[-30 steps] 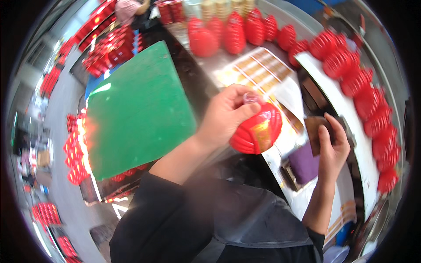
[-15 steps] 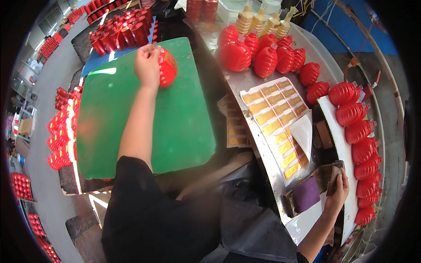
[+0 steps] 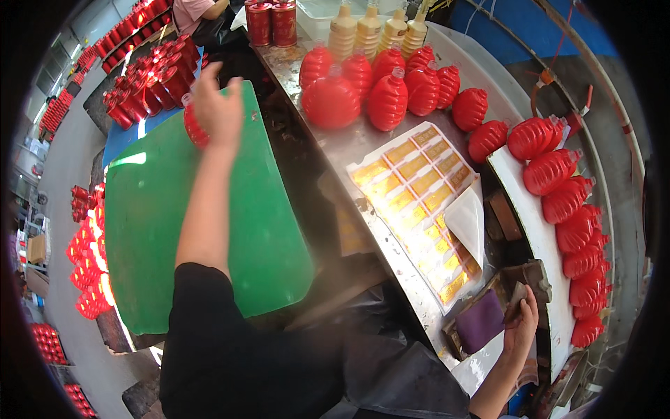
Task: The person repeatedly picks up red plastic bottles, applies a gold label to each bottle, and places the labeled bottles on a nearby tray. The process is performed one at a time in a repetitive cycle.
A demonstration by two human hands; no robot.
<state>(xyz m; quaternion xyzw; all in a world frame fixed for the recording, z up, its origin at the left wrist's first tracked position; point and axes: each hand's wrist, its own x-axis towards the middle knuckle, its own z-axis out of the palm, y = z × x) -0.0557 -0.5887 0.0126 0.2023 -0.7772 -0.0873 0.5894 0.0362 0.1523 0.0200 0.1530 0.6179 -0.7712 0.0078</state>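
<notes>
My left hand (image 3: 220,108) is raised over the far end of the green board (image 3: 202,230), its fingers apart and somewhat blurred. Just left of it, partly hidden behind the hand, a red ribbed bottle (image 3: 194,126) stands at the board's far left edge. At lower right my right hand (image 3: 522,325) grips a small flat greyish-brown block (image 3: 516,302). That block is beside a purple pad (image 3: 480,322) in a dark, worn tray. A sheet of gold labels (image 3: 412,209) lies on the metal table, one corner of its white backing curled over.
Red bottles (image 3: 388,100) stand on the metal table, with cream bottles (image 3: 370,35) behind them. More red bottles (image 3: 576,220) line a white ledge at right. Red canisters (image 3: 150,91) crowd the far left. Another person's arm (image 3: 209,10) shows at the top.
My left hand has let go of the red bottle, which now stands further left on the board. My right hand keeps the block beside the purple pad. The whole view has shifted slightly.
</notes>
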